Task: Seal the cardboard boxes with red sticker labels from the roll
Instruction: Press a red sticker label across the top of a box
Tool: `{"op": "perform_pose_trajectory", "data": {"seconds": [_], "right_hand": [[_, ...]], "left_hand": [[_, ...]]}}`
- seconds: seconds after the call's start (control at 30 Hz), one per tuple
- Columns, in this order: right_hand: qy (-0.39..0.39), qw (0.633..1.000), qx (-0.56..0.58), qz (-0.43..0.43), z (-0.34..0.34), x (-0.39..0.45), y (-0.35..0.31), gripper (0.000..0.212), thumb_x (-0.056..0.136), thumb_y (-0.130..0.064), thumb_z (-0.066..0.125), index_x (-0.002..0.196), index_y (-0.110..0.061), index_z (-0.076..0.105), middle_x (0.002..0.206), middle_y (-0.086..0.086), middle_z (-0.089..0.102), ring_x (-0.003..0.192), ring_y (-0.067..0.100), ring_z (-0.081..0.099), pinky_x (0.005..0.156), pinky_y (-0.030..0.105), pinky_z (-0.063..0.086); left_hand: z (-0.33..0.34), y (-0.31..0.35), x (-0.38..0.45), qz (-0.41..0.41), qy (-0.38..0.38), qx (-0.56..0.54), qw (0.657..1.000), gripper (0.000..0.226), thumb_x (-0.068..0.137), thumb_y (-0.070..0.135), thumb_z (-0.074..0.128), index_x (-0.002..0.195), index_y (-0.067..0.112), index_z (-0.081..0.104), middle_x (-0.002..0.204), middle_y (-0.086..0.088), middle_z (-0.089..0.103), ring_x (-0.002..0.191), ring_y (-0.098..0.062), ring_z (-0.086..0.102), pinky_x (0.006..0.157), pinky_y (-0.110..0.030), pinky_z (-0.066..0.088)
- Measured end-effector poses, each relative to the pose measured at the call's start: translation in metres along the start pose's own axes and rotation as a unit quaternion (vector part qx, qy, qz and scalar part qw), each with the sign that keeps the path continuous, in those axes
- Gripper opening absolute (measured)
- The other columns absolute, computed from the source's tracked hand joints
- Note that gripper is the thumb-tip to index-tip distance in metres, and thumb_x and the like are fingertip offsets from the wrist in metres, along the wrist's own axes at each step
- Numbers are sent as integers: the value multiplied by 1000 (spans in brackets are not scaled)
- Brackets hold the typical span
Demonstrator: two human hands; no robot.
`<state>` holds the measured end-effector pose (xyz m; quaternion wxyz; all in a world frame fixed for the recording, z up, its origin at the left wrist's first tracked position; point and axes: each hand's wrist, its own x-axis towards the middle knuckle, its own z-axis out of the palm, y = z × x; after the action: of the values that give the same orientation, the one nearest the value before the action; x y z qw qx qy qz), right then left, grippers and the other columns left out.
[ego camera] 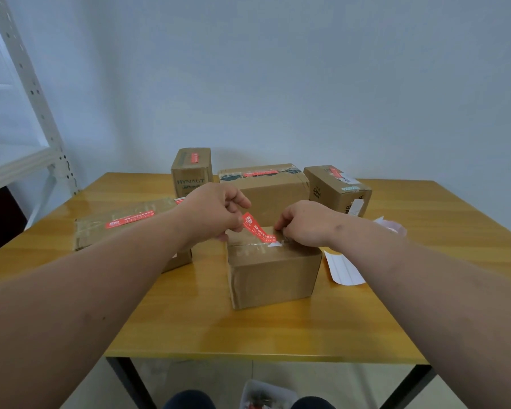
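The red sticker point(257, 228) stretches across the top of the small box point(272, 270) in front of me, near the middle of the wooden table point(219, 329), its left end lifted off the cardboard and its right end low on the lid. Far left stands a pale metal shelf point(27, 119) against the wall. On the table's left side lies a flat box point(121, 225) wrapped in clear tape, already carrying a red label along its top. Behind it, an upright box point(191, 169) also bears a red label. My left hand point(216, 211) pinches the raised left end of the sticker between thumb and fingers, held just above the small box's left edge. A wide box point(266, 187) with a red label on top sits behind my hands. My right hand point(304, 222) rests on the lid with fingers curled down, pressing the sticker's right end against the cardboard. To the right at the back stands another labelled box point(337, 190), turned at an angle. White backing paper point(342, 270) lies on the table just right of the small box.
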<state>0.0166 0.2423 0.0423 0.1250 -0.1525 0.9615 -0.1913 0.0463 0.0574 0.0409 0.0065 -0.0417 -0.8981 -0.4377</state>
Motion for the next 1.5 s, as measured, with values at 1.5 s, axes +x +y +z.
{"op": "perform_pose_trajectory", "data": {"seconds": [1.5], "right_hand": [[108, 955, 271, -48, -25, -13, 26, 13, 89, -4, 65, 79, -11, 70, 73, 1, 70, 58, 5, 65, 48, 9, 44]], "left_hand": [[36, 38, 4, 102, 3, 97, 990, 89, 71, 37, 84, 145, 32, 34, 120, 6, 50, 97, -7, 57, 85, -29, 49]]}}
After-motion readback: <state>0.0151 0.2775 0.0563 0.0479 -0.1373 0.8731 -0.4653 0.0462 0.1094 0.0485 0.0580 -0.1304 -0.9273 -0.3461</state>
